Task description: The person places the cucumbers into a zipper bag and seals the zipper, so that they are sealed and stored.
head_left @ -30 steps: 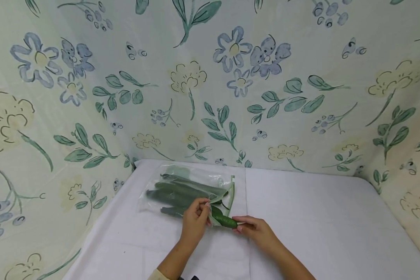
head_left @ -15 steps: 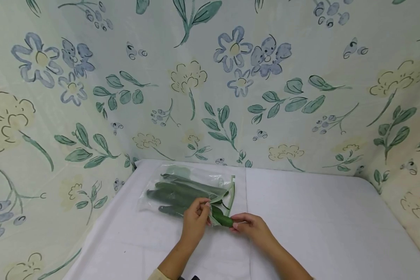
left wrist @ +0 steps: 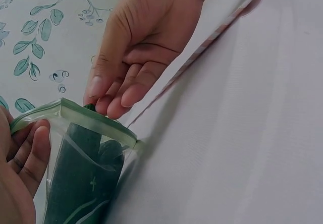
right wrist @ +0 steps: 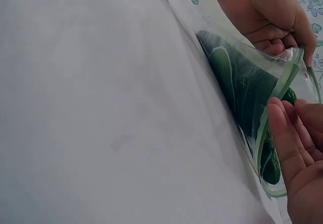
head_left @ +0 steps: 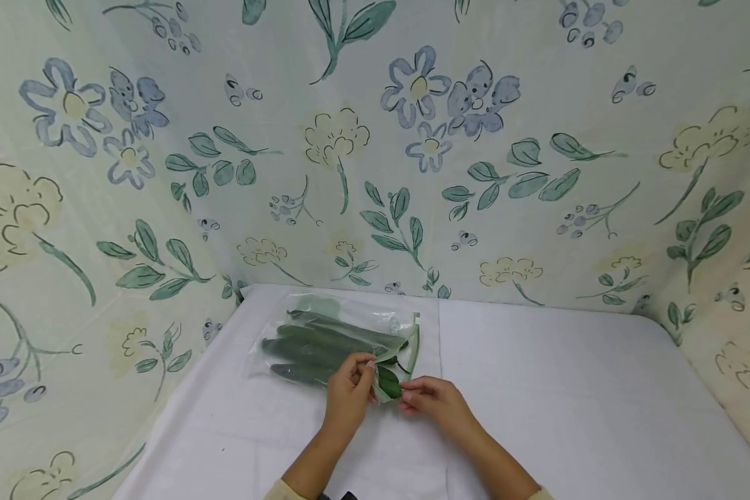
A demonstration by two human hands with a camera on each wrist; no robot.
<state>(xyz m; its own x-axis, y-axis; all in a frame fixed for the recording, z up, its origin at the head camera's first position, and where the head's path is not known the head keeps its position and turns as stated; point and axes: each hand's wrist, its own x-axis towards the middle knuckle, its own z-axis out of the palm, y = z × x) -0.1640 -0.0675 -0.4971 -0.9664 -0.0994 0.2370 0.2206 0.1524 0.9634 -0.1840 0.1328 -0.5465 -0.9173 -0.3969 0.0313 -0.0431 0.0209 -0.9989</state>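
A clear zip bag [head_left: 414, 351] with a green seal strip lies on the table, several long green cucumbers [head_left: 315, 345] inside it. My left hand [head_left: 348, 390] pinches the near side of the bag's mouth and keeps it spread. At that mouth, the thumb and fingertips of my right hand [head_left: 436, 404] pinch the end of the nearest cucumber [head_left: 389, 382]. Most of that cucumber is inside the bag. The left wrist view shows its tip [left wrist: 90, 106] just above the seal strip, under the right thumb. In the right wrist view, another cucumber end [right wrist: 271, 168] shows low in the mouth.
A white cloth [head_left: 556, 396] covers the table, with a crease running from back to front. Floral fabric [head_left: 362, 167] hangs behind and along both sides. A small dark object [head_left: 348, 496] pokes in at the bottom edge.
My right hand has moved left towards the bag, and the cucumber has slid deeper into it. Its far end now lies further left under the plastic. My left hand has stayed in place.
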